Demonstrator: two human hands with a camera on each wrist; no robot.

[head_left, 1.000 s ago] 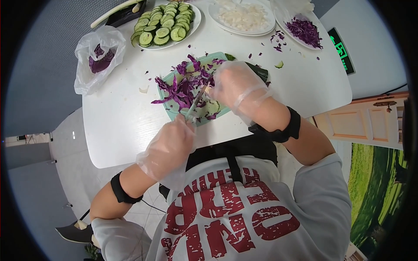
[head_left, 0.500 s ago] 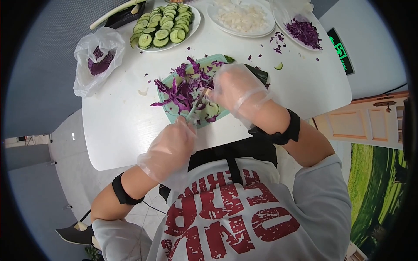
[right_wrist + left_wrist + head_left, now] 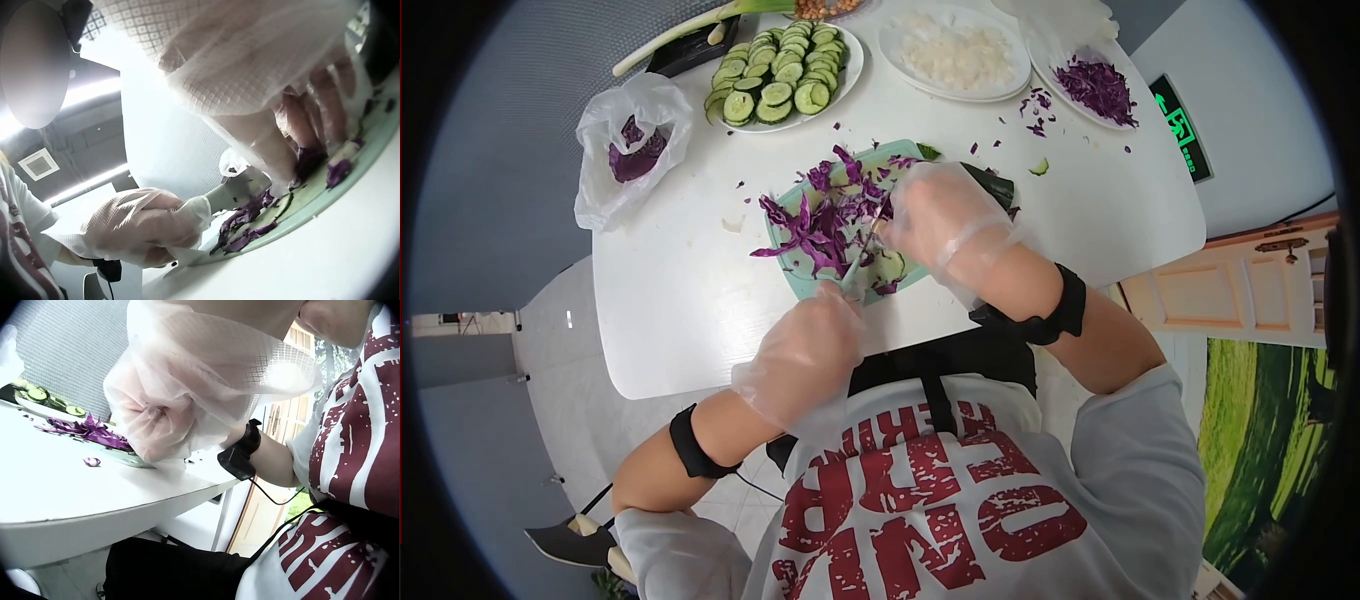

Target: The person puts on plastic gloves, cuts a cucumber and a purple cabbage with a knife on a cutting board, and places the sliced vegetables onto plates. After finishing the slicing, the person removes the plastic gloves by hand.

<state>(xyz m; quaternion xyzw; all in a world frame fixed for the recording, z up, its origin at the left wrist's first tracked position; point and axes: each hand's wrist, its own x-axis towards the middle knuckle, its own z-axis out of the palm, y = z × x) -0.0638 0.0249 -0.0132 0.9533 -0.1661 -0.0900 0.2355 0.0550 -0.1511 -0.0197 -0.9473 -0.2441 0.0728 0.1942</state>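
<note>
In the head view my left hand (image 3: pixel 808 345), in a clear plastic glove, grips a knife by its pale green handle (image 3: pixel 222 199). The knife's blade lies against the fingertips of my gloved right hand (image 3: pixel 945 215). That hand's bent fingers hold a piece of purple cabbage (image 3: pixel 309 162) down on the light green cutting board (image 3: pixel 800 284). Cut purple cabbage (image 3: pixel 812 235) is heaped on the board's left half. A cucumber slice (image 3: pixel 890 265) lies near its front edge. Past my right hand shows a dark green cucumber piece (image 3: pixel 992 184), partly hidden.
Behind the board are a plate of cucumber slices (image 3: pixel 776 95), a plate of white pieces (image 3: pixel 960 55) and a plate of shredded cabbage (image 3: pixel 1097 92). A plastic bag (image 3: pixel 600 190) with purple cabbage sits at the left. Scraps lie scattered on the white table (image 3: pixel 670 320).
My left hand has drawn slightly toward my body and to the right with the knife. The right hand stays at the cabbage. The whole head view has shifted slightly.
</note>
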